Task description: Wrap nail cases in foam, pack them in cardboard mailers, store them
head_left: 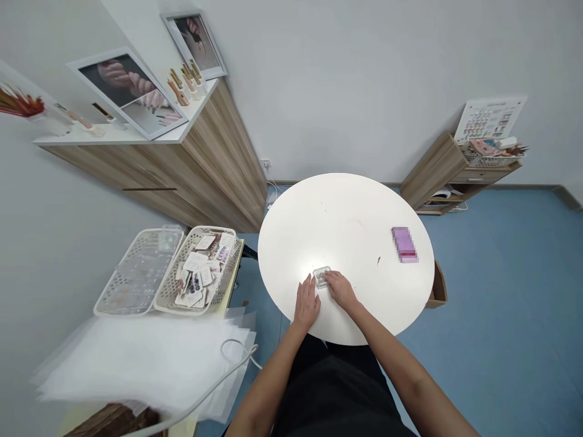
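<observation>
A small clear plastic case [320,283] with little pale pieces in it lies on the white oval table [346,212], close to the edge nearest me. My left hand [306,303] lies palm down with its fingers stretched out, the fingertips at the left side of the case. From the right, my right hand [340,290] reaches over the case's edge. Its fingers are bent together, with the tips at the pieces inside; whatever they pinch is too small and covered to make out.
A blurred purple packet [405,244] lies on the table's right side. To my left, a white basket [199,311] holds several nail-tip cards beside a basket of clear boxes [144,279]. White sheets [146,358] and a cable [214,388] lie nearer me. A cabinet [218,158] stands behind.
</observation>
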A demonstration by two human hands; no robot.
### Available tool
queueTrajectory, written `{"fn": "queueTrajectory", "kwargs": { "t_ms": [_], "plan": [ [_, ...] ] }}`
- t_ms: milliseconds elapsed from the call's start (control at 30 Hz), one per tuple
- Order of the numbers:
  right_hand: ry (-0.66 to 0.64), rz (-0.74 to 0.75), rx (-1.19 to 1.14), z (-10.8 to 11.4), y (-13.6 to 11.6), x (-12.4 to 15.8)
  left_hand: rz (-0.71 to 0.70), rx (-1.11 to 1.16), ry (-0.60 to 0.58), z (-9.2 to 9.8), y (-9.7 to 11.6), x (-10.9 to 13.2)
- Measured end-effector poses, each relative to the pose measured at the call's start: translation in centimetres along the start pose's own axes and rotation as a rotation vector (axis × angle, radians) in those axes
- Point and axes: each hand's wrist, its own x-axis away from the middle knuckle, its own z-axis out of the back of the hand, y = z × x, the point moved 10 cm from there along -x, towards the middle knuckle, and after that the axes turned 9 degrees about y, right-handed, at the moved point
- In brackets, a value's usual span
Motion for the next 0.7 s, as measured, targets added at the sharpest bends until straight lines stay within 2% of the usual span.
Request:
{"fn": "queueTrajectory", "kwargs": {
  "t_ms": [133,267,400,533,700],
  "plan": [
    [-0.002,0.119,0.115,-1.0,-0.5,3.3,-0.173,-0.097,-0.092,-1.3,1.3,0.5],
    [-0.037,0.21,0.228,-2.0,-1.2,5.5,-0.189,-0.159,-0.105,-2.4,1.5,1.9],
    [-0.048,0.227,0.318,-2.8,-1.4,6.4,-0.182,-0.182,-0.108,-2.9,1.4,2.5],
    [-0.064,0.194,0.33,-3.4,-0.6,5.3,-0.131,-0.169,-0.116,-3.6,0.7,1.1],
    [-0.124,0.118,0.327,-3.7,1.8,1.1,-0.05,-0.103,-0.133,-4.1,-0.4,-3.3]
  ]
}}
